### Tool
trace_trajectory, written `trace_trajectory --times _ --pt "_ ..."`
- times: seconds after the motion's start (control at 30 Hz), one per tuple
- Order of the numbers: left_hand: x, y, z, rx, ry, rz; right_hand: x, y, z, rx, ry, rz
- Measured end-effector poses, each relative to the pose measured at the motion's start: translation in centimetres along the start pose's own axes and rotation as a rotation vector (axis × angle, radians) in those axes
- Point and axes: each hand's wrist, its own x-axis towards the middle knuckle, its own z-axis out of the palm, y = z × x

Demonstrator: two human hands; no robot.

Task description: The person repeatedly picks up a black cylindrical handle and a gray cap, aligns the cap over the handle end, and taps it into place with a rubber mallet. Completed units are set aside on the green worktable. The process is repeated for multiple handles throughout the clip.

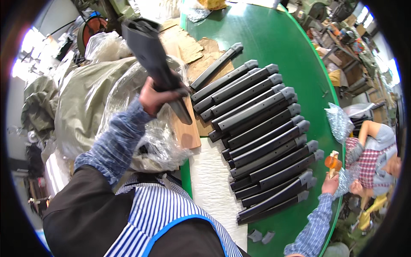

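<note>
The long dark grey part (152, 55) is raised at the far left, above the plastic bags (85, 103), with its long axis running from far-left down to near-right. The left hand (156, 96) is closed around its lower half. The right hand (332, 183), low at the right past the row of dark parts (265, 132) on the green table (274, 38), grips an orange-headed tool (332, 162).

Long dark-grey moulded plastic part (152, 60): raised off table at left, tilted, wide end up and far, narrow end pointing down toward wooden board.

Orange-handled tool (332, 164): upright at green table's right edge.
</note>
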Motion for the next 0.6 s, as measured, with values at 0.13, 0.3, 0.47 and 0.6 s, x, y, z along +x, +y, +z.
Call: trace_trajectory --times 0.13,0.3,0.47,0.6 --pt "0.9 -1.5 -1.1 0.067 -0.064 -0.232 -15.1 -16.8 -12.9 0.962 -0.099 0.054" --pt "-0.3 -0.8 -5.1 0.112 -0.178 -0.047 -26.7 -33.3 -19.3 0.856 -0.528 0.056" --pt "-1.5 -1.4 -5.5 0.048 -0.280 -0.007 -27.4 -43.3 -24.3 1.316 -0.557 -0.263" --pt "-1.7 -2.4 -5.4 0.129 -0.222 0.064 -26.2 -50.3 -30.4 0.727 -0.340 -0.734"
